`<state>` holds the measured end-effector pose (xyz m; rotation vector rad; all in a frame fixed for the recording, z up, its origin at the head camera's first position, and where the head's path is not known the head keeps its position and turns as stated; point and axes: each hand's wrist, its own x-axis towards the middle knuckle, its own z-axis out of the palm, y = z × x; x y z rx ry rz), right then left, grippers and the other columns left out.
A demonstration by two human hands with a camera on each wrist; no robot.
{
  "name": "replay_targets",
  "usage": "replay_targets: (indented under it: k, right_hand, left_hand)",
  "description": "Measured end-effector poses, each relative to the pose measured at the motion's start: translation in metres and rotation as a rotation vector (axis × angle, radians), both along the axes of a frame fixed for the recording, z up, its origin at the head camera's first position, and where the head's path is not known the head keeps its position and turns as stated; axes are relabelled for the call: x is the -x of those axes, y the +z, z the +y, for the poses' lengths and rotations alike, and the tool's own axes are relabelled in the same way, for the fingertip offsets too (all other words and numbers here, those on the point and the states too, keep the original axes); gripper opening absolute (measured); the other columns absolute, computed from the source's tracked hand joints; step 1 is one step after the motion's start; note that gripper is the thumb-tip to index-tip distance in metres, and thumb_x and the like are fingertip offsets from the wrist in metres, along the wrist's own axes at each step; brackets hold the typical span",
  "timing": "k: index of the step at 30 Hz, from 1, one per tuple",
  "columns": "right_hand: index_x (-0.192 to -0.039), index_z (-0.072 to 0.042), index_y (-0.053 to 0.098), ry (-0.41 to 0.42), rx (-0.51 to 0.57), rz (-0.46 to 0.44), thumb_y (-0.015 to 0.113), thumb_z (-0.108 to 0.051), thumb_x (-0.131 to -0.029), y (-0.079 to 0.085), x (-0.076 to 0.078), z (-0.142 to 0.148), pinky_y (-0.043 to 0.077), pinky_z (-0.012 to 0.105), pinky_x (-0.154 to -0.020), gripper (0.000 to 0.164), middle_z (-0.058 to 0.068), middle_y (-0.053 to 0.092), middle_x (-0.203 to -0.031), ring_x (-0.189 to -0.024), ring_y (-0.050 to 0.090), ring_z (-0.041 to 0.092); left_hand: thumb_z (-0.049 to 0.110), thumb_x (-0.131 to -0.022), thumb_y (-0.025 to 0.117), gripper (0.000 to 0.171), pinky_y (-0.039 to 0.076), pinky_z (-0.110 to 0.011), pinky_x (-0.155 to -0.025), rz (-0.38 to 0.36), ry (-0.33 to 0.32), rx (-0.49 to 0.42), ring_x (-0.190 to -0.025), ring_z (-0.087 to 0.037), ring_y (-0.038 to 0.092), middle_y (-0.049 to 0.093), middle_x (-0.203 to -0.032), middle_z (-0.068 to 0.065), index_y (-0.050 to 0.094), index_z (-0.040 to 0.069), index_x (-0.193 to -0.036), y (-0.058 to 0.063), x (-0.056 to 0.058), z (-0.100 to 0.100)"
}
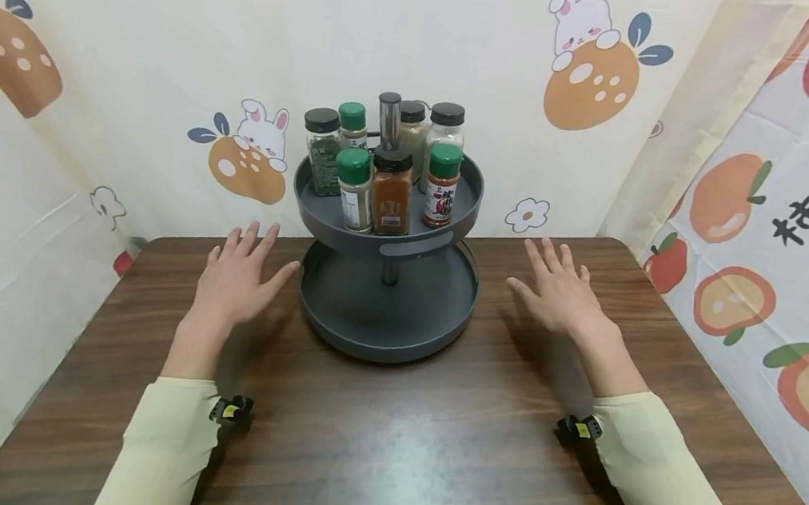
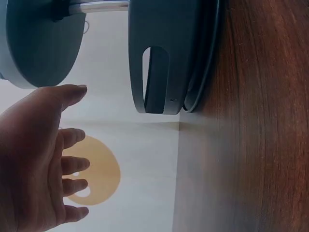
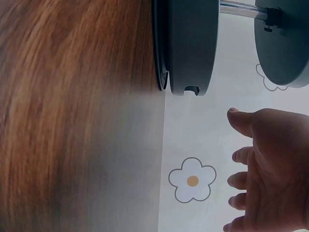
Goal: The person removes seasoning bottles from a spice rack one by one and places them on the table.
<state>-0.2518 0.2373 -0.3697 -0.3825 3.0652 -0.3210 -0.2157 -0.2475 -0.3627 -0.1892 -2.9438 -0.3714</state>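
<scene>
In the head view, a dark two-tier rack stands upright on the brown wooden surface (image 1: 388, 436), at its far side. On the upper tray (image 1: 348, 239) are seven jars. In the front are a green-capped jar (image 1: 356, 196), a black-capped jar with orange-brown content (image 1: 390, 201) and a green-capped jar with red content (image 1: 441, 194). The other four, among them a jar of green flakes (image 1: 324, 159), stand around the post (image 1: 390, 119). The lower tray (image 1: 384, 315) shows its bare floor. The left hand (image 1: 230, 289) is at the left of the rack and the right hand (image 1: 560, 294) at the right, both above the surface, with the fingers spread and gripping nothing. The sleeves (image 1: 159, 448) are pale yellow. Behind is a cloth (image 1: 424, 30) with rabbits and fruits.

In the left wrist view, the picture lies sideways. The left hand is near the upper tray, its fingers extended and slightly bent; whether the thumb touches the tray, I cannot tell. A long slot is cut in the wall of the lower tray.

In the right wrist view, also sideways, the right hand has its fingers loosely extended. It is apart from both trays, and a printed flower (image 3: 192, 181) is seen behind.
</scene>
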Motion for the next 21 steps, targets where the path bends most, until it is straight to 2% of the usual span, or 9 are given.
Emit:
replay_targets:
  k: [6, 11, 16, 21]
  right_hand:
    - [-0.160, -0.009, 0.005, 0.013, 0.041, 0.019, 0.040, -0.053, -0.102, 0.001, -0.001, 0.000, 0.010, 0.077, -0.108, 0.081, 0.026, 0.003, -0.162, -0.144, -0.001, 0.047]
    - [-0.158, -0.007, 0.018, 0.018, 0.092, 0.079, 0.045, -0.052, -0.101, -0.001, -0.002, -0.001, 0.023, 0.074, -0.107, 0.077, 0.028, 0.014, -0.160, -0.143, 0.011, 0.046]
    - [-0.153, -0.006, 0.034, 0.032, 0.132, 0.137, 0.047, -0.049, -0.100, 0.000, -0.002, -0.005, 0.034, 0.071, -0.102, 0.069, 0.029, 0.026, -0.156, -0.140, 0.024, 0.045]
    - [-0.142, -0.003, 0.049, 0.035, 0.170, 0.223, 0.051, -0.044, -0.100, 0.003, -0.003, -0.009, 0.039, 0.065, -0.101, 0.059, 0.026, 0.048, -0.142, -0.128, 0.043, 0.043]
  left_hand:
    - [0.065, -0.096, 0.039, 0.083, 0.015, -0.069, -0.113, 0.003, -0.016, -0.053, -0.144, -0.043, 0.010, 0.021, -0.159, -0.026, 0.028, 0.008, -0.156, 0.002, -0.001, 0.002]
    - [0.064, -0.096, 0.039, 0.082, 0.023, -0.070, -0.110, 0.008, -0.029, -0.104, -0.144, -0.042, 0.014, 0.023, -0.159, -0.024, 0.032, 0.007, -0.154, 0.005, -0.002, 0.005]
    - [0.062, -0.095, 0.045, 0.079, 0.036, -0.068, -0.104, 0.051, -0.022, -0.146, -0.137, -0.041, 0.032, 0.037, -0.152, -0.025, 0.040, 0.003, -0.149, 0.009, -0.002, 0.005]
    - [0.056, -0.096, 0.049, 0.070, 0.042, -0.065, -0.101, 0.106, -0.026, -0.179, -0.126, -0.039, 0.045, 0.052, -0.139, -0.024, 0.050, 0.003, -0.141, 0.011, -0.004, 0.005]
